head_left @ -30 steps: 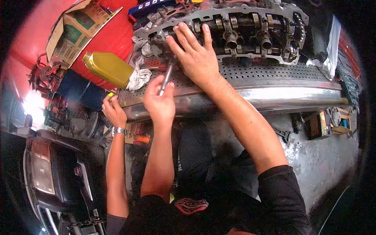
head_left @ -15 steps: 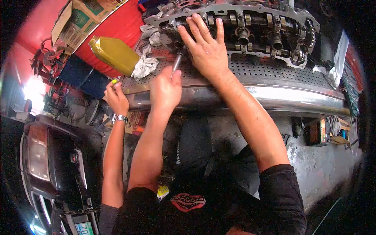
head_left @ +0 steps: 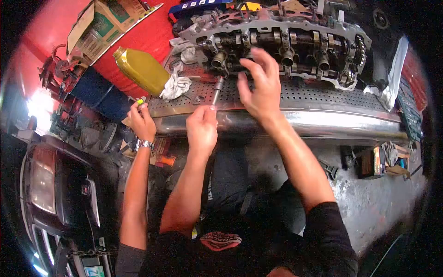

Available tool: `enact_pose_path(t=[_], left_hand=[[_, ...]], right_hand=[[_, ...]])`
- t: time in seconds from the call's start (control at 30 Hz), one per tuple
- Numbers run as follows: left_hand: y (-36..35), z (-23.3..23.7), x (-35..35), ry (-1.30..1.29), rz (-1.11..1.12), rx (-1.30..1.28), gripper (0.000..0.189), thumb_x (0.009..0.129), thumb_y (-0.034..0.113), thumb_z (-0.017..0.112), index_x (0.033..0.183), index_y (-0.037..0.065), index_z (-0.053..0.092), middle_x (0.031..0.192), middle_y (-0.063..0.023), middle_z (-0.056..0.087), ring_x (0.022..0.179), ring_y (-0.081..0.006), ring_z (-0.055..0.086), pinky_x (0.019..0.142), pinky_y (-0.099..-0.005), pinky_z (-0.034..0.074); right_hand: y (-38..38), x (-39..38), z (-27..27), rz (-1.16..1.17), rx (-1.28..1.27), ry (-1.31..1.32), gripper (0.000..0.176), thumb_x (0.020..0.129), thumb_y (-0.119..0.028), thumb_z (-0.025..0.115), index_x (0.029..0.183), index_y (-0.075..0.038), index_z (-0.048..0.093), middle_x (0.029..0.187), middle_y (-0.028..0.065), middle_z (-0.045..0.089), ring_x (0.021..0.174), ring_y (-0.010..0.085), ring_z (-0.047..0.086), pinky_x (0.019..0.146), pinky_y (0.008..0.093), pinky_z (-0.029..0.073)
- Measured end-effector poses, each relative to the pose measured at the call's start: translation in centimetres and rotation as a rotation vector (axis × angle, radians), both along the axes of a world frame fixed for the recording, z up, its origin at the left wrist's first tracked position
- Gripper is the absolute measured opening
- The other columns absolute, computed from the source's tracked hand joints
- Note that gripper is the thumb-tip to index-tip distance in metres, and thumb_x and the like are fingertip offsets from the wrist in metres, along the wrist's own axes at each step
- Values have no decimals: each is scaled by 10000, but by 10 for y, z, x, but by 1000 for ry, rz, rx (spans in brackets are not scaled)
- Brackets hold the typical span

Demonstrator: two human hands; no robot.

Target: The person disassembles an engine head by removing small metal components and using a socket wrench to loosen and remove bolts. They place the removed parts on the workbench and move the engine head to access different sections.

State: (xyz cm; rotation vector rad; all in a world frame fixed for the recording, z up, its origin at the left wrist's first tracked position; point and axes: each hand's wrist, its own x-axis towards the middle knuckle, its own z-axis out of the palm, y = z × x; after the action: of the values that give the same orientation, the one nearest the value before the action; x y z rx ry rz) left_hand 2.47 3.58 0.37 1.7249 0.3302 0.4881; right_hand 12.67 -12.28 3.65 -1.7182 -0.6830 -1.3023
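My left hand (head_left: 202, 128) is closed around the near end of a socket wrench (head_left: 216, 94), a slim metal shaft with a wider socket at its far end. That socket points at the near left edge of a cylinder head (head_left: 295, 71), which lies on a perforated metal bench top (head_left: 318, 96). Rocker parts, round tubes and a toothed gear show along the cylinder head. Raised in front of it, my right hand (head_left: 262, 85) is open, fingers curved and apart, holding nothing. The handle inside my left fist is hidden.
Left of my arms, a co-worker's hand (head_left: 142, 121) with a metal watch holds a small yellow-green item (head_left: 140, 101). A yellow-green oil bottle (head_left: 143, 73) and a crumpled white rag (head_left: 175, 84) lie nearby. A dark vehicle (head_left: 60, 189) stands at lower left.
My right hand has lifted off the cylinder head and come back toward me. My left hand has moved back and right, drawing the socket wrench away from the cylinder head's edge.
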Motion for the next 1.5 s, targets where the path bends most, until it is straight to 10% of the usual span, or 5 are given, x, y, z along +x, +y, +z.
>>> enact_pose_path(t=[0.43, 0.63, 1.0, 1.37, 1.5], left_hand=[[-10, 31, 16, 198, -128, -426, 242, 1005, 225, 582, 1056, -3, 643, 618, -50, 529, 425, -167, 459, 408, -347, 399], [-21, 21, 11, -213, 236, 1077, 265, 879, 115, 665, 1126, 22, 641, 824, -216, 683, 747, -455, 664, 713, -522, 532], [7, 21, -19, 78, -352, -910, 172, 981, 222, 632, 1015, 65, 572, 764, -122, 645, 506, -110, 545, 390, -247, 371], [-8, -1, -25, -448, 201, 956, 303, 840, 96, 743, 1100, 23, 605, 928, -179, 612, 838, -384, 618, 774, -471, 508], [-13, -17, -28, -304, 127, 466, 359, 819, 80, 782, 1117, 22, 590, 942, -135, 629, 809, -274, 627, 734, -408, 517]], right_hand=[[-4, -30, -11, 167, -87, 637, 253, 837, -175, 692, 1035, -17, 686, 972, 163, 708, 901, 364, 693, 822, 436, 549], [21, -35, 4, 195, -156, 880, 381, 872, -323, 710, 1107, -25, 675, 917, 201, 729, 917, 358, 715, 815, 446, 546], [48, 20, -6, 311, -95, 1152, 399, 767, -275, 794, 1014, 0, 645, 1024, 212, 713, 1012, 366, 686, 900, 421, 521], [17, -44, -6, 200, -622, 66, 375, 771, -95, 706, 1142, -71, 658, 1220, 114, 661, 1238, 279, 570, 969, 439, 467], [9, -31, -11, 342, -838, 96, 479, 755, -134, 718, 1228, -103, 645, 1322, 58, 605, 1323, 247, 491, 1033, 432, 427]])
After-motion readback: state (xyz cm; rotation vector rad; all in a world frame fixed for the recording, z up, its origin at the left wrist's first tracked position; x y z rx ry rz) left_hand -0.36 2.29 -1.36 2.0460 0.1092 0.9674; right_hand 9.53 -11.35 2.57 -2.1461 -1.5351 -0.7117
